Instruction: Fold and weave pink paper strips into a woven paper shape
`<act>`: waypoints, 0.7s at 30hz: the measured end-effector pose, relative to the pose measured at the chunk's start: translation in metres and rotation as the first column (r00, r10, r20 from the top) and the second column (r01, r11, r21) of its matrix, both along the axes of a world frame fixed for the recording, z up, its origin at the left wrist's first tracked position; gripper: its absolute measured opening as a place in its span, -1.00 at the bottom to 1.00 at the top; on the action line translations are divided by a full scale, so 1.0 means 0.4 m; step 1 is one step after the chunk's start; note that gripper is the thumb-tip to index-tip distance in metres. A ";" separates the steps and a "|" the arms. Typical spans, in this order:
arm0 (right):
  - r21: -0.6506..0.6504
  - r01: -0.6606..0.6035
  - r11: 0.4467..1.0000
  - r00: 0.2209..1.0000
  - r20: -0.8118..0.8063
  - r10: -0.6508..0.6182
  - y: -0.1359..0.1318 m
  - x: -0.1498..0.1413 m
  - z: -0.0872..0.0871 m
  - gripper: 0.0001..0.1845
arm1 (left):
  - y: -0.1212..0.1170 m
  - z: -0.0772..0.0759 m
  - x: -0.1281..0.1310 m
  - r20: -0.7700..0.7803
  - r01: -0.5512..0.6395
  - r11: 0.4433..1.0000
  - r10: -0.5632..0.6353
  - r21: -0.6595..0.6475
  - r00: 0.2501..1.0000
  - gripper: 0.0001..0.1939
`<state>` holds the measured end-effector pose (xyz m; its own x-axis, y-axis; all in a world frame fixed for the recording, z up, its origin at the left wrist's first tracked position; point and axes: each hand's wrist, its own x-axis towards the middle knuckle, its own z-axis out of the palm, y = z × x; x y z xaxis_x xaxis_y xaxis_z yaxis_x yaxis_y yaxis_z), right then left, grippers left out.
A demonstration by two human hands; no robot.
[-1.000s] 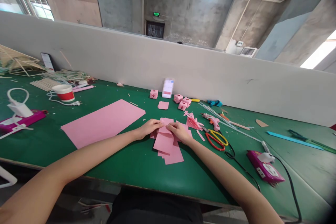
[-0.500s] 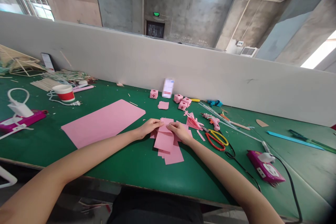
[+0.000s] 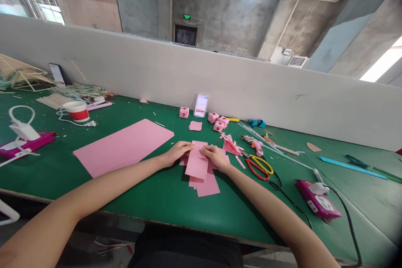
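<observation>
A pink paper strip (image 3: 197,164) is held between my two hands above a loose pile of pink paper pieces (image 3: 208,186). My left hand (image 3: 179,153) pinches its upper left edge. On the opposite edge, the fingers of my right hand (image 3: 214,155) are closed on the same strip. Right of my hands lie pink paper scraps (image 3: 231,147) and scissors (image 3: 259,166) with one red and one yellow handle. A small stack of pink squares (image 3: 195,126) rests beyond my hands, near several folded pink paper cubes (image 3: 184,112).
A large pink sheet (image 3: 124,146) lies to the left on the green table (image 3: 150,207). A pink glue gun (image 3: 256,145) is past the scissors. Magenta power strips (image 3: 317,201) sit at both sides. A phone (image 3: 201,105) leans on the grey partition (image 3: 132,67), and a paper cup (image 3: 76,111) stands left.
The strip between my hands now looks flatter, its crosswise edge or fold less visible, and its lower end has shifted slightly. Both hands stay in nearly the same place.
</observation>
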<state>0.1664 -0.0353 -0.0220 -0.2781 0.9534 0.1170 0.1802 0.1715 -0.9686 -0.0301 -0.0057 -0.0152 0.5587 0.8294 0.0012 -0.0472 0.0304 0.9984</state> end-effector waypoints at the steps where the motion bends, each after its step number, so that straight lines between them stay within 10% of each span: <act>1: -0.002 -0.006 1.000 1.000 0.002 0.006 0.000 0.001 0.000 -0.61 | 0.000 0.000 0.000 0.003 -0.004 1.000 0.004 -0.004 1.000 -0.64; 21: -0.013 0.014 1.000 1.000 0.010 -0.014 0.000 0.002 -0.003 -0.60 | 0.004 -0.001 -0.003 0.044 -0.040 0.999 0.041 -0.029 0.998 -0.66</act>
